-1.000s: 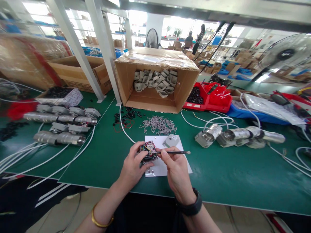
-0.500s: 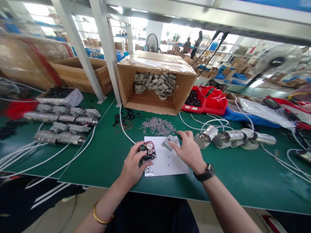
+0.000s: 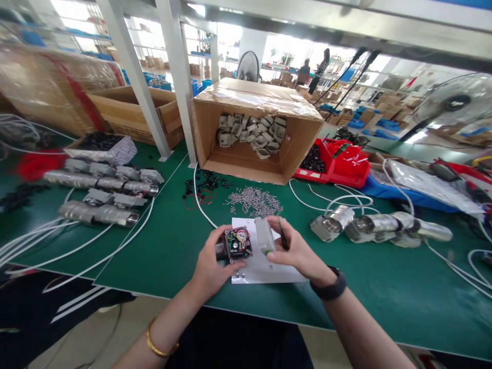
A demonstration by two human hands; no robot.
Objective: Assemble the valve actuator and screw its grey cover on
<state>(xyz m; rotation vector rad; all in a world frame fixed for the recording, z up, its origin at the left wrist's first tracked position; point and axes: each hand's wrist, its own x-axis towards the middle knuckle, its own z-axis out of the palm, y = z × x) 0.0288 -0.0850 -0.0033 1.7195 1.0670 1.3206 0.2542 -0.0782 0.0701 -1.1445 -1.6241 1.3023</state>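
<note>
My left hand [image 3: 210,262] is wrapped round an open electrical housing [image 3: 238,244] with colored wires and small parts inside, its open face up. In my right hand [image 3: 302,252] a grey box-shaped cover [image 3: 264,234] is gripped and tilted on edge, just right of the housing and apart from it. A thin dark tool [image 3: 283,234] also sticks up between the right fingers; its kind cannot be made out. Below both hands lies a white sheet [image 3: 255,275] with a few small round metal bits on it. A white cable [image 3: 200,202] runs to the housing.
A heap of screws [image 3: 255,201] and small black parts [image 3: 205,182] lie beyond the sheet. Behind them a cardboard box [image 3: 246,166] holds grey covers. Metal cylinder assemblies stand left [image 3: 96,212] and right [image 3: 378,224]. Red bins [image 3: 346,171] sit back right.
My right hand has lifted the grey cover, turned it on edge and brought it closer to the housing. The left hand has tilted the housing slightly; the view has shifted a little.
</note>
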